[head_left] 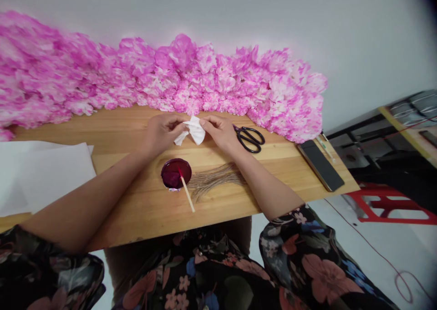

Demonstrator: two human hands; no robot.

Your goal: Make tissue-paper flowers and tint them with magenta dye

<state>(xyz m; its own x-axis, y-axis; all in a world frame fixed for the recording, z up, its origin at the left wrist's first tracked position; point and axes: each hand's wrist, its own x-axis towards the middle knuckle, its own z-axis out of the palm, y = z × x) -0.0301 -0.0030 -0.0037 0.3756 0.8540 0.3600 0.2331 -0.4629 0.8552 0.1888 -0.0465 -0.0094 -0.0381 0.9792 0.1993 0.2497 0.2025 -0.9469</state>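
Both my hands meet over the far middle of the wooden table [136,210]. My left hand [162,131] and my right hand [221,130] each pinch one side of a small white piece of tissue paper [194,131], crumpled between the fingertips. Just in front of them stands a small dish of dark red dye [175,173] with a wooden stick [187,194] leaning out of it. A bundle of thin brown strings [215,180] lies beside the dish, under my right forearm.
A long heap of pink and white paper flowers [164,80] lines the wall. Black scissors [251,138] lie right of my right hand. A phone [321,165] sits near the table's right end, white paper sheets [41,173] at the left. A red stool [389,205] stands right.
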